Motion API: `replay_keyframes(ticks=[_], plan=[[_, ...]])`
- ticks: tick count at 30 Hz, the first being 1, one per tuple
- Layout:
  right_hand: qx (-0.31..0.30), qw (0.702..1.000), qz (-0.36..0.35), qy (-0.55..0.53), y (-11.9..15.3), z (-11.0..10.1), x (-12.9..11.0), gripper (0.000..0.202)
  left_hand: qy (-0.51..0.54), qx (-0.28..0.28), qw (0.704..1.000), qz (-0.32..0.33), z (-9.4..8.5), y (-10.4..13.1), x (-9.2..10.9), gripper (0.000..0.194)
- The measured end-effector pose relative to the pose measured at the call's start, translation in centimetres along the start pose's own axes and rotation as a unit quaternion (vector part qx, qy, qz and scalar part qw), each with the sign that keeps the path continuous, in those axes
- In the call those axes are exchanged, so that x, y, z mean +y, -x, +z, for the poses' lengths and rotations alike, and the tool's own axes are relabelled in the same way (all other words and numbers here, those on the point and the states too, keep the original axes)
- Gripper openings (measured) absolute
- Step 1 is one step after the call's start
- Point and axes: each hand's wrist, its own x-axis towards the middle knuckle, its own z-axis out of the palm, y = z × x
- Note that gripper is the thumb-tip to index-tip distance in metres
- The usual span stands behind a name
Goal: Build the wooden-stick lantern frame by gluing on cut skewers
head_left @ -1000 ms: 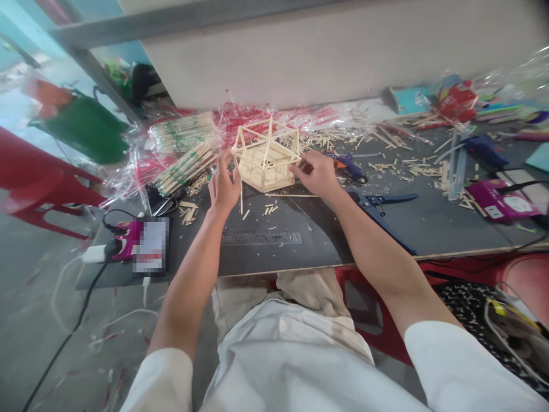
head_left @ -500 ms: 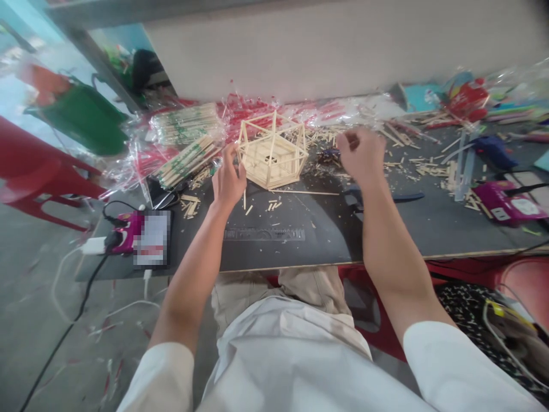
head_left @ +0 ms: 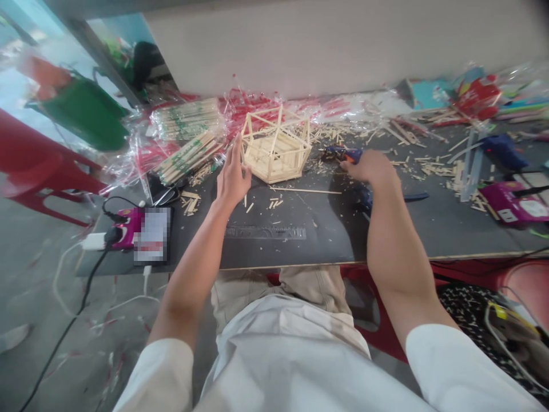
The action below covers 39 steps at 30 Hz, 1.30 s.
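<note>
A pale wooden stick frame (head_left: 274,154), many-sided with a raised open rim, stands on the dark tabletop. My left hand (head_left: 234,177) is at its left side, fingers stretched upward along the edge and thumb apart. Whether it presses on the frame I cannot tell. To the right, my right hand (head_left: 375,169) is closed around a blue glue gun (head_left: 349,154) with an orange trigger, its nozzle pointing left toward the frame. The palm hides much of the gun. One long thin stick (head_left: 306,190) lies in front of the frame.
A clear ruler (head_left: 266,233) lies near the front edge. Bundled sticks (head_left: 191,151) and plastic wrapping are at the back left. A phone (head_left: 151,234) rests beside a purple power strip (head_left: 128,229). Cut stick pieces (head_left: 433,167) are scattered right. Another blue tool (head_left: 504,151) sits farther right.
My right hand has come down onto the glue gun and closed on it. My left hand's fingers have straightened along the frame's side.
</note>
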Motion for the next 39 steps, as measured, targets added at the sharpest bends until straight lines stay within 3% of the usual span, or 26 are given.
replay_keyframes(ticks=[5, 8, 12, 16, 20, 25, 30, 39], plan=[[0.08, 0.995, 0.02, -0.058, -0.9, 0.8, 0.6, 0.05, -0.002, -0.004, 1.0, -0.002, -0.4, 0.0, 0.4, 0.078], [0.127, 0.983, 0.048, -0.122, -0.5, 0.4, 0.2, 0.057, 0.0, -0.001, 1.0, -0.006, -0.4, 0.1, 0.5, 0.079], [0.177, 0.96, 0.072, -0.206, 0.2, -0.3, -0.7, 0.049, 0.001, -0.01, 1.0, -0.012, -0.4, 0.1, 0.6, 0.078], [0.225, 0.94, -0.002, -0.255, 0.9, -0.5, -1.8, 0.034, -0.001, -0.012, 1.0, -0.012, -0.4, 0.0, 0.5, 0.078], [0.282, 0.924, -0.102, -0.237, 2.0, -0.5, -3.0, 0.028, 0.0, -0.011, 1.0, -0.01, -0.4, 0.0, 0.4, 0.081], [0.274, 0.926, -0.186, -0.18, 3.3, -0.8, -3.9, 0.038, 0.004, -0.016, 1.0, -0.02, -0.4, 0.0, 0.4, 0.081], [0.278, 0.91, -0.257, -0.17, 3.1, -0.4, -4.1, 0.039, 0.009, -0.013, 1.0, -0.017, -0.4, 0.0, 0.5, 0.081], [0.257, 0.903, -0.295, -0.177, 3.9, 0.6, -5.2, 0.041, 0.008, -0.022, 0.999, -0.022, -0.4, -0.1, 0.8, 0.08]])
